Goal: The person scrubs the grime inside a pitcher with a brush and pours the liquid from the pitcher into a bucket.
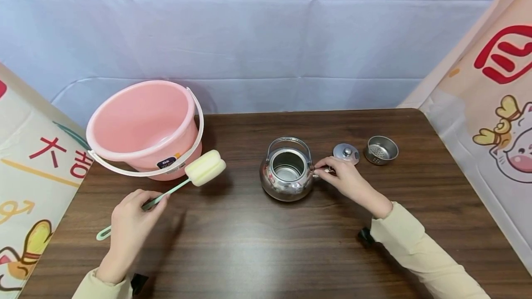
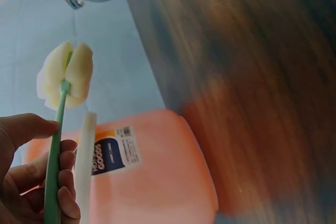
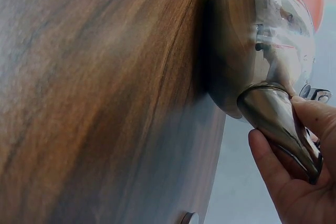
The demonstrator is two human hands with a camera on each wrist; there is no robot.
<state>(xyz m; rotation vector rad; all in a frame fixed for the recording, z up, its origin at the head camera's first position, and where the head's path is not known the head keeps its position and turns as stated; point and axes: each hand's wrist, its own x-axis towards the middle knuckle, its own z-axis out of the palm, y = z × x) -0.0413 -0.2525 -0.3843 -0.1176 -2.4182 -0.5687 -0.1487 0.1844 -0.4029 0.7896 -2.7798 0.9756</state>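
Note:
My left hand (image 1: 135, 216) grips the green handle of a sponge brush (image 1: 205, 168); its pale yellow sponge head is raised above the table, just right of a pink bucket (image 1: 143, 121). In the left wrist view the thumb and curled fingers wrap the green stick (image 2: 54, 156). A shiny steel teapot (image 1: 287, 179) stands upright and lidless on the table, its hoop handle up. My right hand (image 1: 342, 176) pinches the teapot's spout (image 3: 278, 124) between thumb and fingers, on the pot's right side. The hand partly hides the spout in the head view.
Behind the right hand lies the teapot's lid (image 1: 346, 152), knob up. Beside it sits a perforated steel strainer cup (image 1: 381, 150). The bucket's white handle hangs over its front. The wooden table (image 1: 249, 243) meets a pale cloth backdrop (image 1: 266, 45) behind.

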